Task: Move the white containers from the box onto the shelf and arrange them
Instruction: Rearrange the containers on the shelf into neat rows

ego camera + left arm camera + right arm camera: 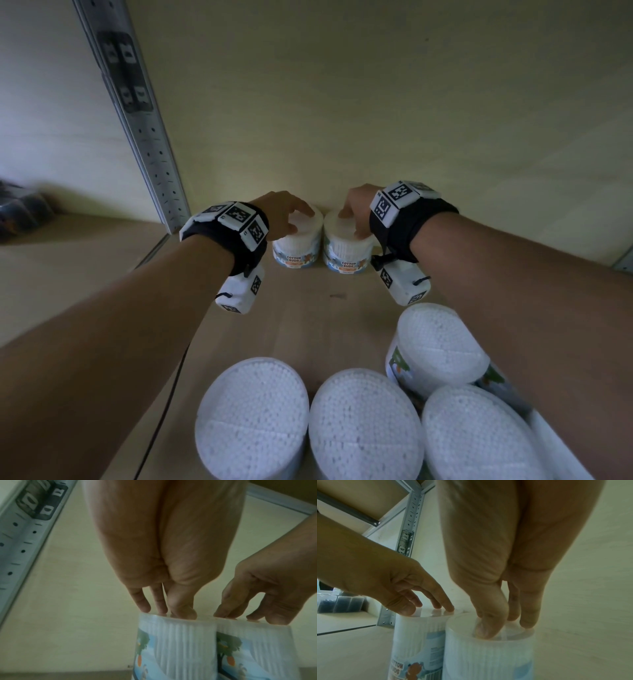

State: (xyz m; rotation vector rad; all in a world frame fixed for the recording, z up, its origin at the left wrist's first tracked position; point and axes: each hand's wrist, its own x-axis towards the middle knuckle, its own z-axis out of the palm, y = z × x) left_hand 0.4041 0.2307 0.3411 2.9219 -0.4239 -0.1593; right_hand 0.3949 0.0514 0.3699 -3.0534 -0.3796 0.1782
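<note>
Far left, a perforated metal upright rises beside the pale back wall; dark tubs sit blurred beyond it. Left hand rests fingertips on the lid of the left tub, fingers fairly straight, nothing clasped. Right tub stands touching it, right hand likewise pressing fingertips onto its lid, not gripping. Both tubs upright, long axis vertical, "COTTON BUDS" labels facing near, at the far edge of the wooden shelf against the wall. Near right, four more tubs show their tops, one set slightly farther back.
</note>
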